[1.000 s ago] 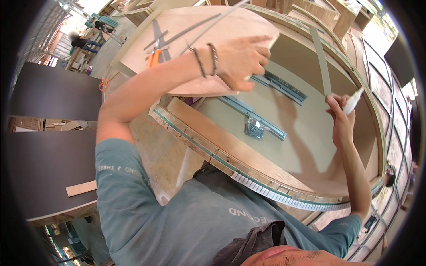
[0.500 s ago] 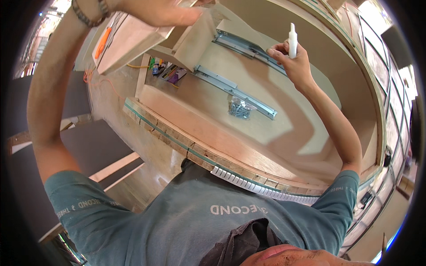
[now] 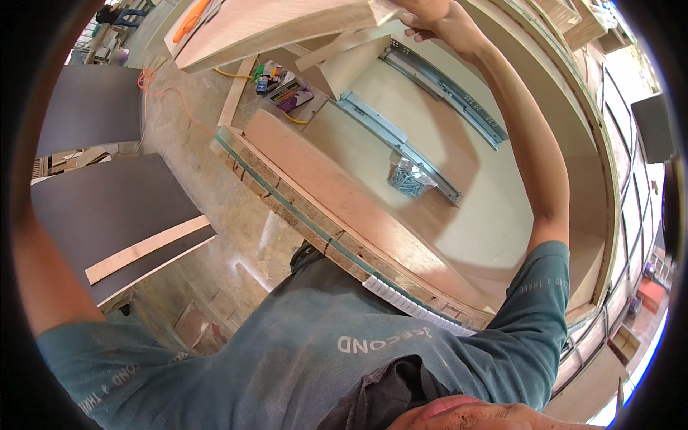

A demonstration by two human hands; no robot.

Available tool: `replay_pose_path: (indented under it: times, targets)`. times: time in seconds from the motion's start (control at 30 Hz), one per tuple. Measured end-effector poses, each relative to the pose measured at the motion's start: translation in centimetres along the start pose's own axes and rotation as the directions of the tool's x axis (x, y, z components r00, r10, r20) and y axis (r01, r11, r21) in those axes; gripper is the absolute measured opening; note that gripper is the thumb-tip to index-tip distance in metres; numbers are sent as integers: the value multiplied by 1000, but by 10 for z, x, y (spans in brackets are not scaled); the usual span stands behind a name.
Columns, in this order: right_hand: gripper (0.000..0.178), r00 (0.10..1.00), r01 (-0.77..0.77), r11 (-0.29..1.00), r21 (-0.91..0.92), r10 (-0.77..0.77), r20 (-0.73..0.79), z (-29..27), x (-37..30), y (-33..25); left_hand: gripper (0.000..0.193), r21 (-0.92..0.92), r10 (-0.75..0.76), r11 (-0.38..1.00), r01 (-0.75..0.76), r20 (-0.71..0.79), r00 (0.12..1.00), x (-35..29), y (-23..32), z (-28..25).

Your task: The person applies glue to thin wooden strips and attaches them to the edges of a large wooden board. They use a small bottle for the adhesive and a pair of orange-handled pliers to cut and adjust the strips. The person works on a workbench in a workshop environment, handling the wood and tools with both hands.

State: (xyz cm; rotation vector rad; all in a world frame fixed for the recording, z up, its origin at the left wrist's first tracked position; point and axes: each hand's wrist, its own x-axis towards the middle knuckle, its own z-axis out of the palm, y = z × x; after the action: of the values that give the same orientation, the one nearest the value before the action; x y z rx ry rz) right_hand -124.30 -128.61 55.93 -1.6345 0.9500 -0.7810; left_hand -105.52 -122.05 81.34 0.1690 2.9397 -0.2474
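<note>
My right hand [image 3: 437,20] reaches up to the top edge of the view, at the end of a pale wooden panel [image 3: 279,30]. Its fingers are curled, and what they hold is hidden. My left hand is beyond the frame; only the left arm [image 3: 54,276] shows, at the left rim. On the panel rests a tool with an orange handle [image 3: 190,20]. Below it stands a large curved wooden cabinet body [image 3: 358,208]. Inside that lie metal drawer slides [image 3: 373,118] and a clear plastic bag of screws [image 3: 410,178].
Dark boards [image 3: 107,208] stand to the left, one carrying a pale wood strip [image 3: 147,249]. An orange cord [image 3: 179,97] crosses the floor. A purple and black box [image 3: 292,94] lies beyond the cabinet wall. White notched edging [image 3: 408,302] runs along the near rim.
My right hand has moved up and left to the panel's end; the small white nozzle bottle it held is out of sight. My left hand has left the view, and the view has shifted.
</note>
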Motion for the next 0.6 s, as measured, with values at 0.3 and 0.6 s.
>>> replay_pose_path:
  times: [0.3, 0.6]
  targets:
    - [35, 994, 109, 988, -107, -107, 24, 11, 46, -6, 17, 52, -8, 999, 6, 39, 999, -3, -1, 0]
    - [38, 967, 239, 947, -214, -253, -37, 15, 60, -1, 19, 112, 16, 993, -29, 113, 993, 7, -1, 0]
